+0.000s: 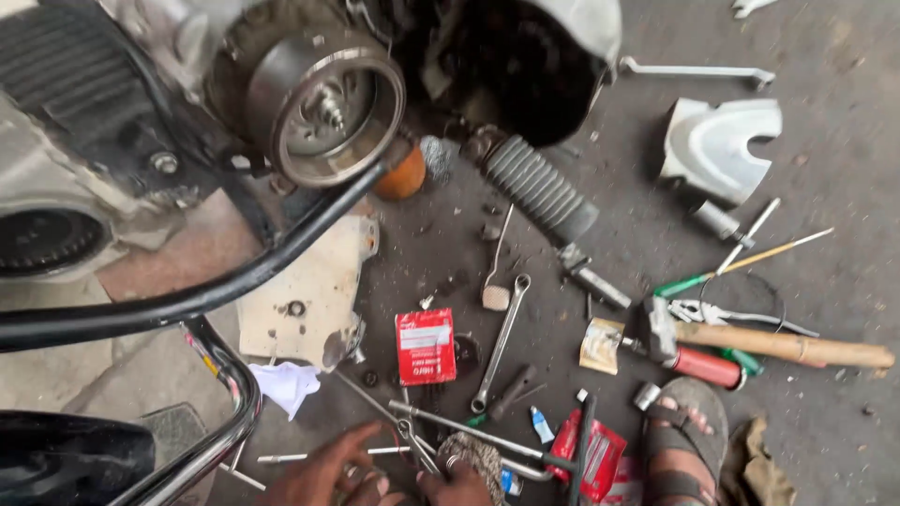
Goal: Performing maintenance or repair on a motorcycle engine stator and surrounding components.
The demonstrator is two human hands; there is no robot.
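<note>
Fingers [361, 468] of both hands meet at the floor's [844, 141] bottom edge, pinching pliers [417, 445] between them; left hand [323, 473] and right hand [459, 483] are cut off, grip details unclear.

Both hands, left hand [323, 473] and right hand [459, 485], cut off by bottom edge; grip on rag [476, 453] unclear.

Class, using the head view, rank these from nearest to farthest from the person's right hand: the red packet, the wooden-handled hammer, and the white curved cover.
From the right hand:
1. Red packet, just above the hand, centre of the floor.
2. Wooden-handled hammer, off to the right.
3. White curved cover, far upper right.
</note>
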